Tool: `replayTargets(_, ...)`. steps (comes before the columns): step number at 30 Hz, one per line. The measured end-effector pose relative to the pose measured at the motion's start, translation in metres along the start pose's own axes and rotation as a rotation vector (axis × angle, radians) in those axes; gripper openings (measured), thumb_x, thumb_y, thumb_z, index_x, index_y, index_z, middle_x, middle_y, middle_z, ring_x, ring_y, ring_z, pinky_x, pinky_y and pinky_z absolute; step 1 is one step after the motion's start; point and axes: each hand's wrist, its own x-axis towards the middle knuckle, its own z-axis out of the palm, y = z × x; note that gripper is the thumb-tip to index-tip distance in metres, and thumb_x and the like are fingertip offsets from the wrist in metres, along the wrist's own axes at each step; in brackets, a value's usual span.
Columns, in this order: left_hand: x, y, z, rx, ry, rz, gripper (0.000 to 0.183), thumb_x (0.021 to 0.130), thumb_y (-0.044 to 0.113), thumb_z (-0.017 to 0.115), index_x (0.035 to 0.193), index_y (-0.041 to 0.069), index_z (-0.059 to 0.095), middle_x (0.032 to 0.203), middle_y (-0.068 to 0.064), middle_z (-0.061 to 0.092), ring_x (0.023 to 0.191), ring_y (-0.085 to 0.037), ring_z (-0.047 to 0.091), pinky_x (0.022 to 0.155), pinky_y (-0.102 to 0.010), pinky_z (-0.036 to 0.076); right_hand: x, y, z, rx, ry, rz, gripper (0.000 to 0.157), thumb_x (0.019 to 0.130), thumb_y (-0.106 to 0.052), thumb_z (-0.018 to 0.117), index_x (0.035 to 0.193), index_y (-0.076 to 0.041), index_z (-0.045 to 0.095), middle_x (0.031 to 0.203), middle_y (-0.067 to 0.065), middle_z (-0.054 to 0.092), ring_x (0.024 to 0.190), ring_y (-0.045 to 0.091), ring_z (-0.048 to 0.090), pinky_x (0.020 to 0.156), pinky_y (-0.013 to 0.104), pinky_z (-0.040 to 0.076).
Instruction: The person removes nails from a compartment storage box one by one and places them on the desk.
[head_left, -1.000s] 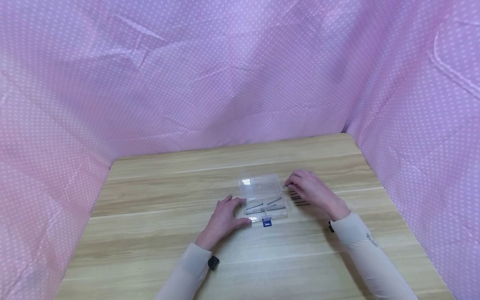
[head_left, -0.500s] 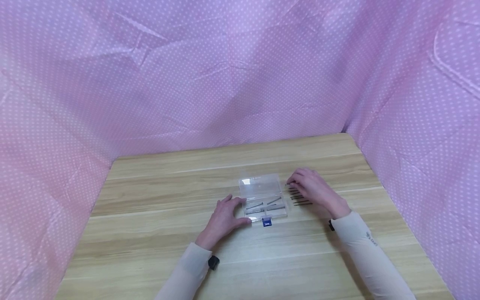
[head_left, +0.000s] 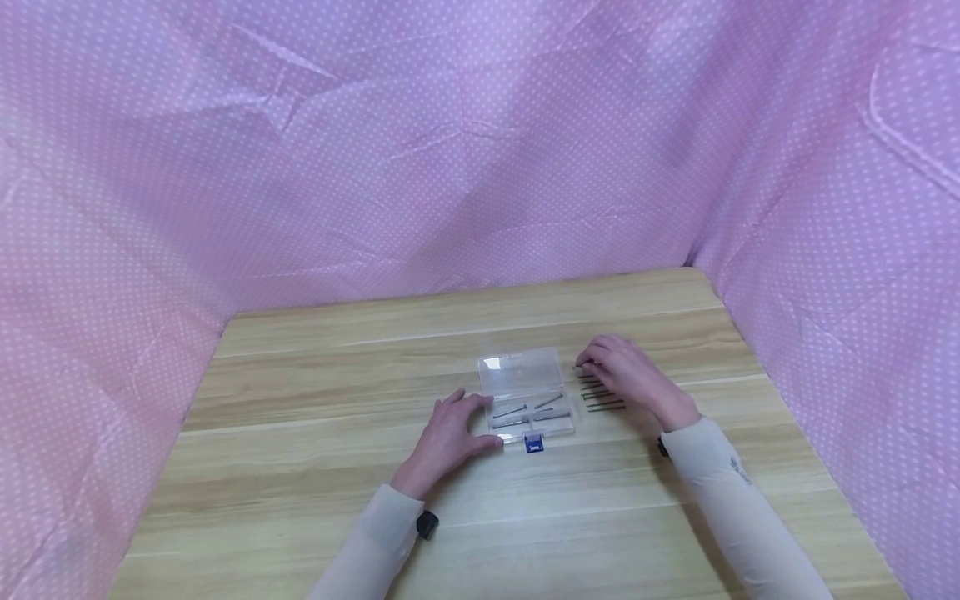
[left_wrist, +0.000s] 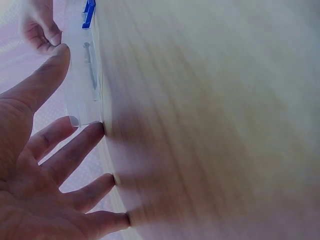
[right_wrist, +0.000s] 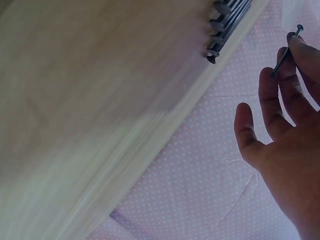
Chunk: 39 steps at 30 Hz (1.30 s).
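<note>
A clear plastic box (head_left: 552, 430) lies with its lid (head_left: 521, 373) folded back on the wooden table. Several long metal screws (head_left: 510, 412) lie in its compartments. My left hand (head_left: 447, 435) holds the box's left end, thumb at the front corner and index finger at the back; in the left wrist view the other fingers spread towards the table. My right hand (head_left: 628, 377), right of the box, pinches one slim dark screw (right_wrist: 286, 56) between thumb and fingertips. Beneath that hand several more screws (head_left: 604, 407) lie in a row, partly hidden by it.
A blue label or tab (head_left: 533, 443) sticks out at the box's front edge. The wooden table (head_left: 315, 467) is surrounded at the back and sides by pink dotted cloth (head_left: 360, 167). Black wrist straps show at both sleeves.
My right hand has shifted slightly back and right from the box, uncovering more of the row of screws. The left hand and the box have stayed in place.
</note>
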Motion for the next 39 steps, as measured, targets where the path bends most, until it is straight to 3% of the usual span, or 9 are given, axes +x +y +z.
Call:
replayTargets(21, 0.000, 0.000, 0.001, -0.002, -0.004, 0.000, 0.070, 0.079, 0.041, 0.090, 0.137, 0.014, 0.065, 0.143, -0.013, 0.062, 0.148, -0.042, 0.037, 0.123, -0.065, 0.017, 0.003, 0.017, 0.005, -0.004, -0.108, 0.026, 0.009, 0.095, -0.006, 0.071, 0.102, -0.010, 0.076, 0.103, 0.007, 0.071, 0.102, 0.034, 0.066, 0.094, 0.058, 0.050)
replayTargets(39, 0.000, 0.000, -0.002, 0.003, 0.006, 0.016, 0.069, 0.078, 0.039, 0.091, 0.136, 0.012, 0.065, 0.143, -0.013, 0.062, 0.148, -0.042, 0.037, 0.123, -0.066, 0.017, 0.009, 0.013, 0.002, 0.001, -0.180, 0.074, 0.011, 0.097, -0.007, 0.067, 0.104, -0.010, 0.076, 0.106, 0.008, 0.071, 0.107, 0.036, 0.064, 0.097, 0.062, 0.048)
